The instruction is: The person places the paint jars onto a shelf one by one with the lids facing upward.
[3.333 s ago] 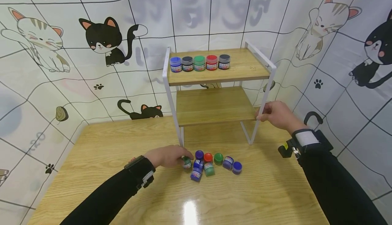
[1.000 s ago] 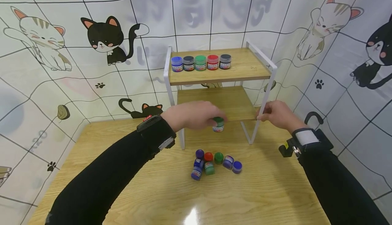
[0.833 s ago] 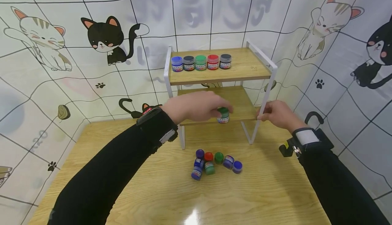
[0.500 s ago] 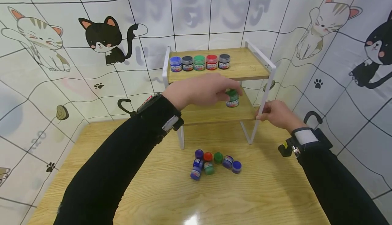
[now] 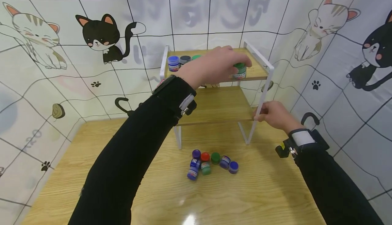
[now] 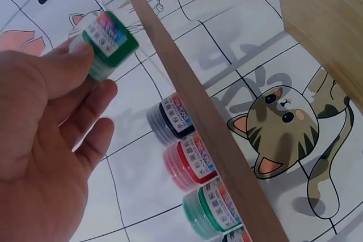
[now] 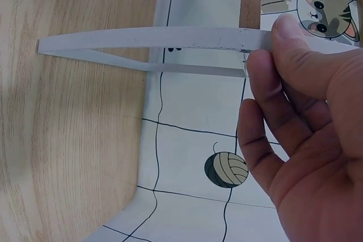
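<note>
- So, we've got the green jar [image 5: 240,72] pinched in our left hand [image 5: 215,65]
- it's out at the tips of the fingers [image 6: 91,109], beside the top shelf [image 5: 258,72]
- our right hand [image 5: 273,116] grips the white frame [image 7: 153,37]

The wood-grain table [image 5: 260,187] supports the rack [image 5: 226,100], whose white legs [image 5: 179,144] stand on it. The rack has 2 wooden tiers, the upper tier [image 5: 257,70] and the lower tier [image 5: 215,114]. The upper tier carries 1 row of 5 jars. Sequence, starting at the rack's left end: blue jar [image 5: 173,63], dark jar [image 5: 185,60], green jar [image 6: 212,211], red jar [image 6: 193,162], another dark jar [image 6: 171,118]. The table carries a loose cluster of 8 jars, in front of the rack and within its width: 5 blue jars [image 5: 233,167], 2 green jars [image 5: 206,168] and 1 red-lidded jar [image 5: 205,156]
</note>
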A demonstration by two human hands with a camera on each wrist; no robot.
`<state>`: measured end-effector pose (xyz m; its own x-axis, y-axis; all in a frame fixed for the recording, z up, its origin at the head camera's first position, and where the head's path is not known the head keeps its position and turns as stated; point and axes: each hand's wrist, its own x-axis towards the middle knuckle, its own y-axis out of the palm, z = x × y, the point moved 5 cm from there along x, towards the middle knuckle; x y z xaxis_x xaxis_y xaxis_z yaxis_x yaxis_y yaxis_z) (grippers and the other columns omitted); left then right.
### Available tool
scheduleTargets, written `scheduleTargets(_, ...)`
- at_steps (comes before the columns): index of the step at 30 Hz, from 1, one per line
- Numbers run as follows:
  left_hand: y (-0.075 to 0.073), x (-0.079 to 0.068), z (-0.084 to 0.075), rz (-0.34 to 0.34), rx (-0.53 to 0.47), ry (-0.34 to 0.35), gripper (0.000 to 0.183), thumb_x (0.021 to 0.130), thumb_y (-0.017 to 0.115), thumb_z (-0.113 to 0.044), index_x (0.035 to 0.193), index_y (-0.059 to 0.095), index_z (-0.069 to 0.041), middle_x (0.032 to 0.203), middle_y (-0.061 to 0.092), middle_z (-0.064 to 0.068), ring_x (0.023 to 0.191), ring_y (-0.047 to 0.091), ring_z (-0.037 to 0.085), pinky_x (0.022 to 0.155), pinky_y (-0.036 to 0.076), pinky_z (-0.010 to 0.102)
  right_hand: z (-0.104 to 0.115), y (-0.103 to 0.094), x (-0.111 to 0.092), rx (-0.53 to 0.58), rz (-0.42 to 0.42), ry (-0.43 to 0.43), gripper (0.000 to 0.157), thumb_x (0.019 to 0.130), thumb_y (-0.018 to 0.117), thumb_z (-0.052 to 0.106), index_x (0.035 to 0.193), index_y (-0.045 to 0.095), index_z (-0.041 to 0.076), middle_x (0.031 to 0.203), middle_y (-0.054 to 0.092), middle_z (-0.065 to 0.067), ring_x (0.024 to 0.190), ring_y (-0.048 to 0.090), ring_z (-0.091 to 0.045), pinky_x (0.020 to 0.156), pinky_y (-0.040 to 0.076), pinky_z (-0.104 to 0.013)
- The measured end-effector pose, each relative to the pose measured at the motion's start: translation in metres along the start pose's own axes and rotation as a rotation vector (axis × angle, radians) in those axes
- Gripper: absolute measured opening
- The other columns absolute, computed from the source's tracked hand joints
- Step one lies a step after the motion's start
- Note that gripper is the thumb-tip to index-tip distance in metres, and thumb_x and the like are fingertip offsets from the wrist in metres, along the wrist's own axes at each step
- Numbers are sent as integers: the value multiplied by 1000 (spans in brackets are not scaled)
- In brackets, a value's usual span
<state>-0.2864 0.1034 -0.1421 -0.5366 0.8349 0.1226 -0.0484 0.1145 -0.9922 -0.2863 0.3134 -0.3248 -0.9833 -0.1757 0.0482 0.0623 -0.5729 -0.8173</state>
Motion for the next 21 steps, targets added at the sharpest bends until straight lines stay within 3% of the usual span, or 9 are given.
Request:
scheduleTargets(4, -2, 10, 3, -25, 67, -52, 39, 100, 49, -21, 138, 47, -27, 133, 55, -8, 120, 43, 15, 104, 33, 29, -3, 0, 0, 0, -10, -20, 11, 88, 67, 11, 95, 70, 3, 89, 69, -12, 84, 62, -27, 77, 49, -47)
scheduleTargets(9, 0, 22, 12, -5, 94, -127, 43, 101, 46, -19, 142, 43, -30, 139, 51, -9, 127, 38, 13, 110, 25, 30, -4, 0, 1, -1, -15, -25, 11, 88, 68, 12, 94, 70, 3, 88, 69, -12, 84, 62, -27, 76, 49, -47)
scheduleTargets(21, 13, 36, 26, -2, 188, -180, 43, 103, 37, -14, 143, 39, -28, 141, 49, -5, 129, 37, 18, 114, 21, 37, -8, 2, 4, -11, -12, -6, 10, 89, 66, 11, 94, 70, 4, 88, 68, -12, 84, 61, -28, 77, 48, -47)
